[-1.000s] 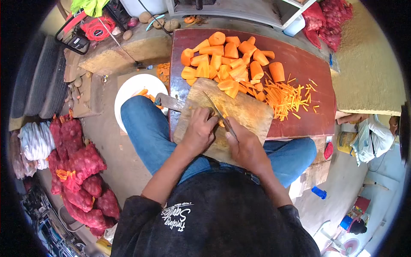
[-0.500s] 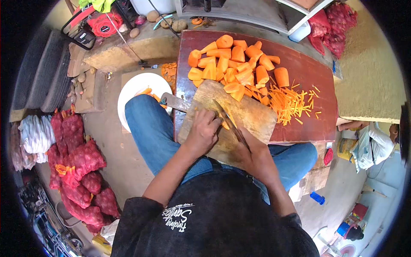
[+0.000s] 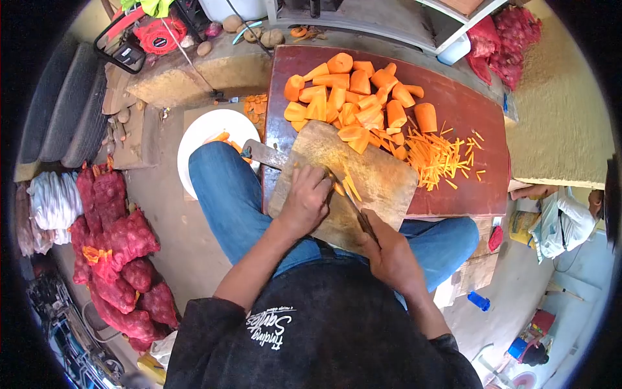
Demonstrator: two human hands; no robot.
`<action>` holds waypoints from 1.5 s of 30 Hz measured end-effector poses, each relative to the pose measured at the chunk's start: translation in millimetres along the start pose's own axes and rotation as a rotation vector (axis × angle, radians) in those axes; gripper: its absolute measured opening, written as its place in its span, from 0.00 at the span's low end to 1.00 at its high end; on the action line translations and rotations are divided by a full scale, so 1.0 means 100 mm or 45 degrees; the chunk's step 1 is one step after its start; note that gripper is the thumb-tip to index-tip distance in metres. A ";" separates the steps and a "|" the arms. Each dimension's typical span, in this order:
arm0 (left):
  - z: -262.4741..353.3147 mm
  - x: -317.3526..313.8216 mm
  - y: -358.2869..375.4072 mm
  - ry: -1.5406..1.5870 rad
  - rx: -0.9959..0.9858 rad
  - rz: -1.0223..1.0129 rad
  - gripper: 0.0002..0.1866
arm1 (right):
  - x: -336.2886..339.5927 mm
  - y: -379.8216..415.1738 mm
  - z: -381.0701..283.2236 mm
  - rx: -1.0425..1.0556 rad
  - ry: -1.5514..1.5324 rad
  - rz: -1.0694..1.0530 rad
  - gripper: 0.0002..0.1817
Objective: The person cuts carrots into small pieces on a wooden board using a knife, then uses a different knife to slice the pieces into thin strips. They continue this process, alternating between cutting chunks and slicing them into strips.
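Looks like mid-slicing: right hand (image 3: 391, 258) grips a long metal-bladed knife (image 3: 353, 207), left hand (image 3: 306, 200) clamps a small orange carrot piece (image 3: 339, 188) on the worn wooden board (image 3: 385, 178). Next cut probably wants a steady hold.

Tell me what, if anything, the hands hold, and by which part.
The right hand holds the knife by its handle. The left hand is at a carrot piece; its exact hold is hidden.

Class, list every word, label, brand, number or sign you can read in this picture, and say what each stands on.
"Finding Santos": white lettering, upside down, on the black shirt.
Small line beside it: too small to read.
Marking on the red machine: too small to read.
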State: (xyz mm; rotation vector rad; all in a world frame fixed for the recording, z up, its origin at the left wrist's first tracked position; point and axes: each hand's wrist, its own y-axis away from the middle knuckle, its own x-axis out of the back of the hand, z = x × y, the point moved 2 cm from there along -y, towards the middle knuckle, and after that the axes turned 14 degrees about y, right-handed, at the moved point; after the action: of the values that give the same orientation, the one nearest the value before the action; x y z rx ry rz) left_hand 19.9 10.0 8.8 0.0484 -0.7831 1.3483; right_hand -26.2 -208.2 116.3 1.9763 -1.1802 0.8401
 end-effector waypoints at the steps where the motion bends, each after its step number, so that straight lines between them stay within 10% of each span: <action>1: 0.03 0.04 -0.02 -0.001 0.010 -0.026 0.19 | -0.09 0.00 0.03 0.018 -0.020 0.041 0.26; 45: -0.03 -0.03 -0.01 -0.082 -0.011 0.102 0.09 | -0.04 -0.19 0.13 0.113 -0.086 0.060 0.23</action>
State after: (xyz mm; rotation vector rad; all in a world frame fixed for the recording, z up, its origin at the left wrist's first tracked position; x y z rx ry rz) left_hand 22.0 8.4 5.7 0.0543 -0.8526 1.4250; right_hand -7.8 -210.1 101.8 2.0702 -1.2519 0.8688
